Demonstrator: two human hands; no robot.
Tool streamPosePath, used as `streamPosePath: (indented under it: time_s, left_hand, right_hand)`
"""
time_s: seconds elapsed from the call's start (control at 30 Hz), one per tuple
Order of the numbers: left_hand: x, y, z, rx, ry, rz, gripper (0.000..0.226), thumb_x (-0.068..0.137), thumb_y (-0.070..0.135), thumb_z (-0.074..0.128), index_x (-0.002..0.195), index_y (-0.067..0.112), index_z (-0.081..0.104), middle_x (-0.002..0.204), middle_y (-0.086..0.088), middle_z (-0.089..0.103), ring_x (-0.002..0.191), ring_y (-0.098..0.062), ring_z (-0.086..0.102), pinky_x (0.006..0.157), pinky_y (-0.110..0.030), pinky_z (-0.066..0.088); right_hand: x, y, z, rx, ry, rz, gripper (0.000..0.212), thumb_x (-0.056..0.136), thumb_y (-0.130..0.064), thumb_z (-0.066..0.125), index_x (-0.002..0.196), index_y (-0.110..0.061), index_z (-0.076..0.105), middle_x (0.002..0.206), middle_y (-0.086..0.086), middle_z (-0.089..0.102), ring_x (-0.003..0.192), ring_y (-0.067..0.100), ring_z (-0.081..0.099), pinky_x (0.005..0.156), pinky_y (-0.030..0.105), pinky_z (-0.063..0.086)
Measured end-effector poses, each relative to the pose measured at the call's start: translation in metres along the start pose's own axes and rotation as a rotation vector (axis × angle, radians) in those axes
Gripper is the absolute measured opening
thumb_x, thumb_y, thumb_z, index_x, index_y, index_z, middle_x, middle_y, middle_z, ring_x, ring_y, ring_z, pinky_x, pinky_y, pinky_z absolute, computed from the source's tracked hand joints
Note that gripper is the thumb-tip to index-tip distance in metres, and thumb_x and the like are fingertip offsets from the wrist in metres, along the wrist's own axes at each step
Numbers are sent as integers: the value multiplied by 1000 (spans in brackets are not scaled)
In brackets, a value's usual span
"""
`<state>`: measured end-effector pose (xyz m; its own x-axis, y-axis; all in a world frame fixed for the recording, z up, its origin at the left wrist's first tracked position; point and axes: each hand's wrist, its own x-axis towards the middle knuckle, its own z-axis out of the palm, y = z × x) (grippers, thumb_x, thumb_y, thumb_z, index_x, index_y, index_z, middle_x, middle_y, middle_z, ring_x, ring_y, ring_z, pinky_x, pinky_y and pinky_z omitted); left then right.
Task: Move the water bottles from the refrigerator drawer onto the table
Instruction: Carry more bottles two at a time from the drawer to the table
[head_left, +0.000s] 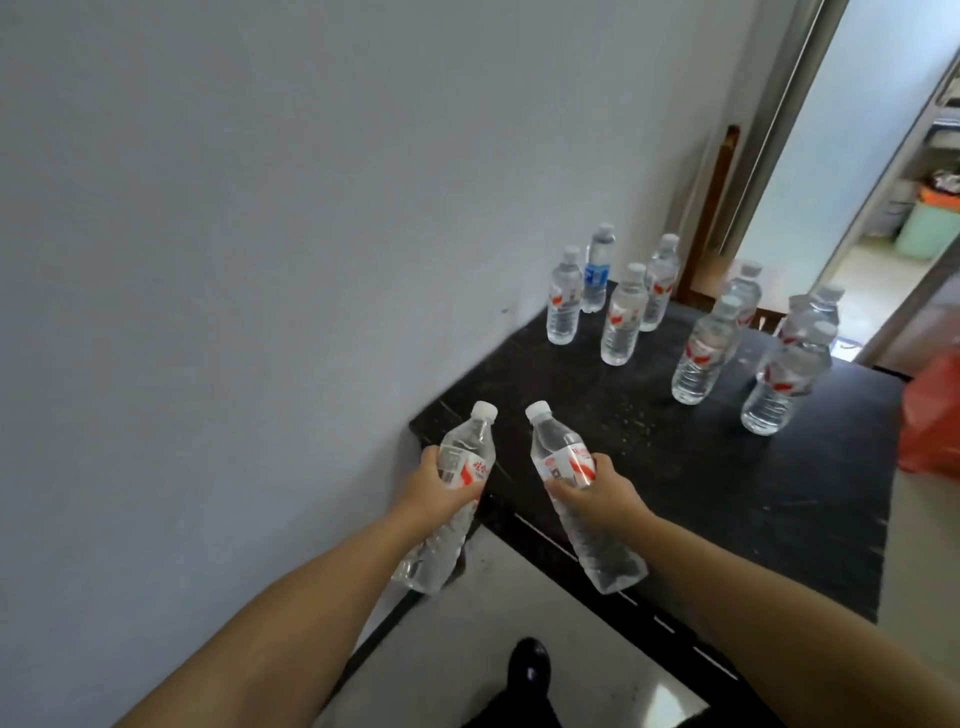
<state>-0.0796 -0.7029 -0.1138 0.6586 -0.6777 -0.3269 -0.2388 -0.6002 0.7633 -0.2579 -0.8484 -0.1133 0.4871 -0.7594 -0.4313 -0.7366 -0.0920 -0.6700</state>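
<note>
My left hand (431, 488) grips a clear water bottle (457, 467) with a red and white label, cap tilted up, just off the near left corner of the black table (649, 467). In my right hand (605, 483) is a second such bottle (566, 467), held by its label over the table's near edge, its base hanging below the edge. Several more water bottles (623, 317) stand upright at the far end of the table, one of them with a blue label (596, 273). The refrigerator drawer is out of view.
A grey wall (260, 260) runs along the table's left side. A red plastic bag (932, 415) lies at the table's right edge. Behind the table stands a wooden chair back (711, 218), beside an open doorway (841, 182). My shoe (527, 670) shows on the tiled floor below.
</note>
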Motion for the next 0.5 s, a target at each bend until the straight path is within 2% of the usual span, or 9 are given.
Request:
streamPosePath:
  time_s: [0.07,0.13,0.27,0.4,0.5]
  left_hand:
    - [35,19,4,22,-30,31,64,69,54,74,119,27,43,106,1,62,94,-17,62,86,-37,54]
    - [76,42,6,52,-35,79,63,70,53,74,118,26,43,104,1,63,92,-17,63,85,-35,53]
    - [143,87,6,63,-44,122,63,71,49,75,118,23,43,105,1,62,93,-19,62,87,-35,52]
    - [202,130,10,65,-41,153,63,74,40,76,122,17,42,109,-3,60,93,-18,57,77,-28,44]
    - [234,145,20,27,-39,136,64,73,32,78,124,15,43,117,-6,62,103,-23,59,80,-27,43]
  right_hand:
    - [31,-5,-13,21,28,27,84,76,-60,67,140,-17,32,126,4,56,108,21,60,93,38,52]
    - [65,-11,-27,62,67,21,82,75,-59,69,138,-17,35,124,4,57,107,21,60,92,37,52]
    - [120,-29,-54,151,119,4,70,78,-50,71,129,-13,41,113,1,59,92,16,58,73,25,48]
    - [172,-47,-87,208,147,-33,68,79,-37,76,129,-13,37,120,4,57,102,18,57,84,31,48]
    - [197,-52,-100,258,200,-37,73,79,-31,77,134,-11,33,123,7,56,111,23,56,86,32,46]
